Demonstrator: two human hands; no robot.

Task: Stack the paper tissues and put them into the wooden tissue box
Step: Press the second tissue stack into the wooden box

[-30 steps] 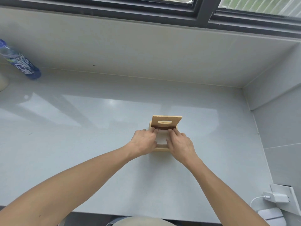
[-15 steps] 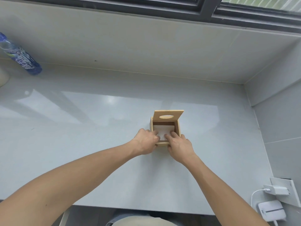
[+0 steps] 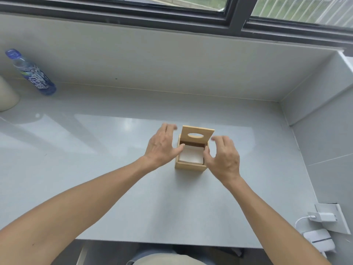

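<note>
Both hands (image 3: 162,148) (image 3: 224,159) empty, fingers (image 3: 219,139) spread

A: Both hands are out of the box (image 3: 191,165) now, they were pressing the tissues (image 3: 191,156) down a second ago.

B: Yep, left hand (image 3: 162,148) and right hand (image 3: 224,159) lifted and spread open either side, so the white stack shows clear between the fingertips.

Pale matt wood forms the tissue box (image 3: 191,166) and its raised lid (image 3: 197,135), which enclose soft white matt paper tissues (image 3: 191,154), all on a smooth, glossy grey countertop (image 3: 95,150) that also bears a clear glossy plastic bottle (image 3: 31,72).
</note>
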